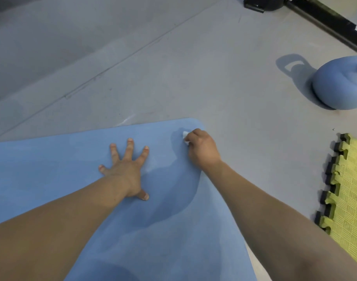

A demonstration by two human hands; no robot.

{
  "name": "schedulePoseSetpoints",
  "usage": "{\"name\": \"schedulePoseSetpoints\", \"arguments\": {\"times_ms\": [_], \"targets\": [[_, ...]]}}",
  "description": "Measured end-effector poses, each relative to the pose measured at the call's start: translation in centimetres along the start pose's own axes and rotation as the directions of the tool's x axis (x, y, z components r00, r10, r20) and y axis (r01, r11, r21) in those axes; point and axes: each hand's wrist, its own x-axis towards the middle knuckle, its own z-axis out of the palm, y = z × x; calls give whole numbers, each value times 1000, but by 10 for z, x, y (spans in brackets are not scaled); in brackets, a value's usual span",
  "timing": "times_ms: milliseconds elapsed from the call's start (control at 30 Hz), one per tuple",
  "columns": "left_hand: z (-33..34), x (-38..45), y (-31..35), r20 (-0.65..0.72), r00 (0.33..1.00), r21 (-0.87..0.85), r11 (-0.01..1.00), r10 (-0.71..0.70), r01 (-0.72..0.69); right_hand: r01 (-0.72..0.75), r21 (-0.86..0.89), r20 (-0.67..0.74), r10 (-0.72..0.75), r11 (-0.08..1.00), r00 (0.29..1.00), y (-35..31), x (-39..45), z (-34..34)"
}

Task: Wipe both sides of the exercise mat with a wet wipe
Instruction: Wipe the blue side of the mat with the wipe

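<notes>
Mat (pixel 52 169), one blue sheet, lies flat on the gray floor (pixel 173 67) under both hands. One left hand (pixel 126 171) rests palm down on it, all five fingers straight and spread wide, grasping nothing. One right hand (pixel 201 147) sits just to the right of the left and slightly farther from the person, close to the mat's rounded far corner and its right edge. Its fingers are curled around one small white wipe (pixel 185 136), bunched up so that only a bit pokes out on the hand's left side, and the wipe touches the mat surface. A darker patch on the mat runs from the right hand back along the forearm; whether it is dampness or shadow cannot be told. Well beyond the right hand and farther right stands one blue kettlebell (pixel 335 84). Right of the right forearm lies one yellow-green foam tile (pixel 347 189) with dark jigsaw edges. Past the kettlebell, one black bar (pixel 325 21) crosses the corner.
</notes>
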Motion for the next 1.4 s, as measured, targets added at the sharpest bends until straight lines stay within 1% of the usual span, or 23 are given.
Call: {"name": "schedulePoseSetpoints", "arguments": {"times_ms": [33, 133, 233, 367, 433, 533, 667, 800, 967, 1067, 1167, 1233, 1300, 1367, 1400], "targets": [[0, 0, 0, 0, 1000, 2, 1000, -2, 2, -13, 25, 15, 12, 1000, 1000, -10, -3, 2], [0, -1, 0, 1, 1000, 7, 1000, 1, -1, -59, 93, -32, 62, 994, 998, -16, -10, 5], [0, -1, 0, 2, 1000, 9, 1000, 4, -4, -105, 142, -47, 113, 984, 993, -18, -12, 0], [0, -1, 0, 5, 1000, 9, 1000, 4, -4, -218, 92, -72, 225, 972, 972, -15, -2, 0], [-1, -2, 0, 5, 1000, 11, 1000, 3, -3, -243, 47, -47, 245, 969, 968, -14, 3, 2], [-1, -2, 0, 9, 1000, 9, 1000, 7, -7, -169, -55, -21, 168, 984, 986, -11, 2, 8], [-2, -2, 0, 13, 1000, 12, 1000, 7, -8, -35, -119, -73, 27, 992, 997, 0, -8, 8], [-2, -4, 1, 13, 1000, 12, 1000, 3, -3, -12, -42, -35, 10, 999, 999, 2, -26, 5], [-2, -4, 1, 11, 1000, 18, 1000, -3, 3, 172, 4, -16, -172, 985, 985, 7, -95, 9], [-2, -3, 1, 6, 1000, 24, 1000, -1, 1, 225, 5, 10, -225, 974, 974, 14, -122, 16], [-1, -2, 1, 6, 1000, 27, 1000, -3, 3, 262, -12, 9, -262, 965, 965, 16, -114, 15], [-1, -1, 1, 8, 1000, 24, 1000, -3, 3, 226, -21, -34, -227, 974, 973, 12, -88, 11], [-1, -1, 1, 9, 1000, 21, 1000, 0, 0, 129, -32, -102, -132, 991, 986, 7, -52, 13], [0, -1, 1, 7, 1000, 7, 1000, 3, -3, 25, -51, -175, -34, 998, 984, 4, -13, 15], [0, -1, 1, 7, 1000, 3, 1000, 2, -2, -25, -58, -175, 15, 998, 984, 3, 3, 14]]}}
